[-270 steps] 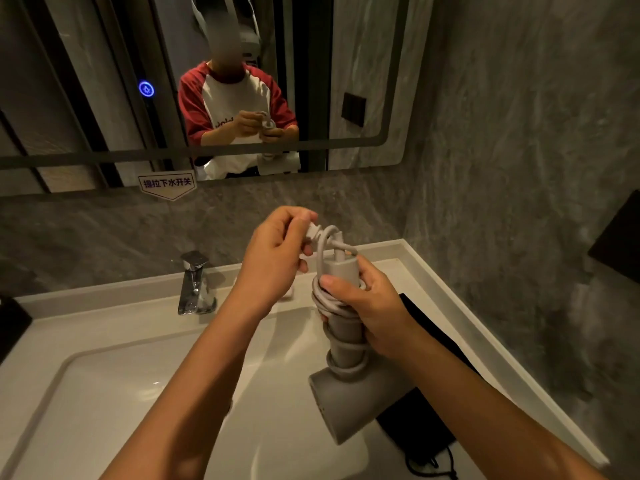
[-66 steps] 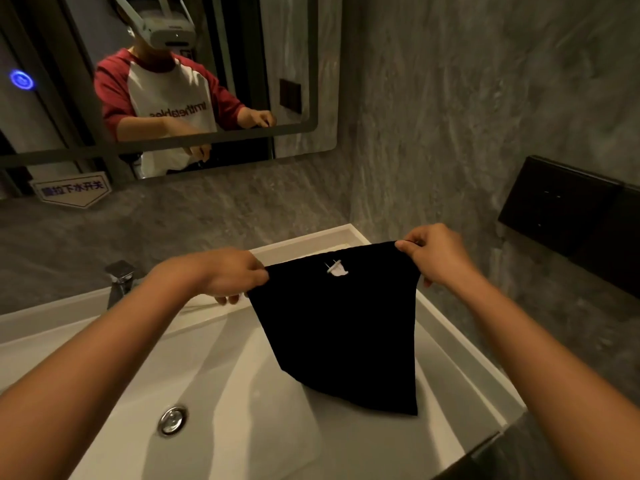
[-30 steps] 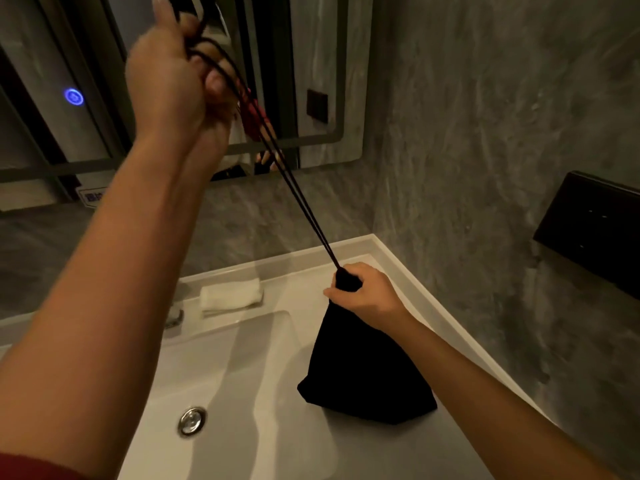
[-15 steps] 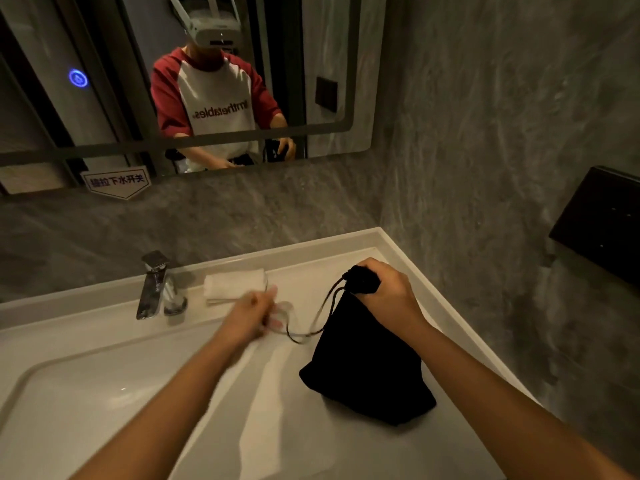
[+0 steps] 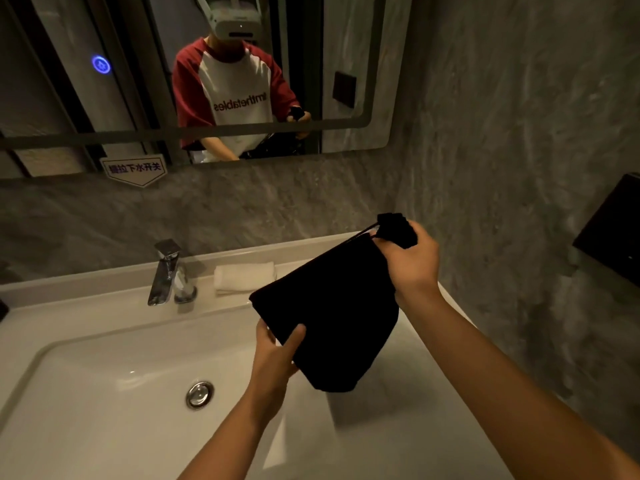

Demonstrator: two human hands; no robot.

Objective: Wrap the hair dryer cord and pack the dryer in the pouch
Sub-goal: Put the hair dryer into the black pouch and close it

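A bulging black drawstring pouch point(image 5: 332, 317) hangs tilted in the air above the right part of the white sink point(image 5: 104, 368). My right hand point(image 5: 410, 261) is shut on its cinched neck at the upper right, where the gathered cloth and a bit of drawstring stick out. My left hand point(image 5: 277, 351) grips the pouch's lower left edge, thumb on top. The hair dryer and its cord are hidden; nothing of them shows outside the pouch.
A chrome faucet point(image 5: 166, 271) stands at the back rim, with a folded white towel point(image 5: 244, 277) to its right. The drain plug point(image 5: 199, 394) sits in the basin. A mirror point(image 5: 194, 74) hangs above; a black wall box point(image 5: 613, 230) juts out on the right.
The pouch has risen off the counter and tipped sideways. My left hand let go of the drawstring and took the pouch's lower edge. My right hand kept the neck.
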